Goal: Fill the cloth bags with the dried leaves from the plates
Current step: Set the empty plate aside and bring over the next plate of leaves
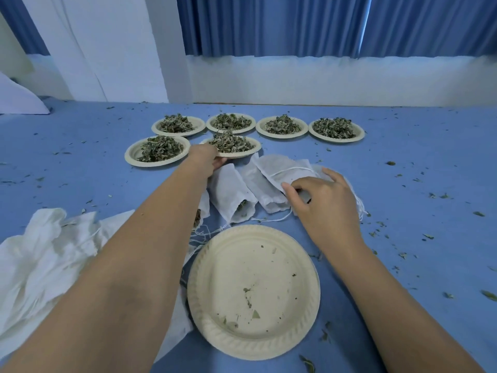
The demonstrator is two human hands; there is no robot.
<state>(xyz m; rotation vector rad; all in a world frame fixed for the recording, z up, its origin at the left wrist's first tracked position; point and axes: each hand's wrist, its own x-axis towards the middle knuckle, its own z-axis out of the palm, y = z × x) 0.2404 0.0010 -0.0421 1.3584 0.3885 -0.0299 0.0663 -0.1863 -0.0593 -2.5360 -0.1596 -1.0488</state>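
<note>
Several cream paper plates heaped with dried leaves stand in two rows at the back. My left hand (205, 157) grips the near rim of one heaped plate (248, 152) in the front row. Below it lie several white cloth bags (228, 192), some with leaves showing at their mouths. My right hand (320, 200) rests on the rightmost bags and pinches the cloth of a filled bag (282, 168) with a drawstring. An almost bare plate (252, 292) holding only leaf crumbs sits close to me.
A pile of empty white cloth bags (40, 265) lies at the near left. Leaf bits are scattered over the blue surface (416, 170). A white wall and blue curtains (295, 22) stand behind the plates.
</note>
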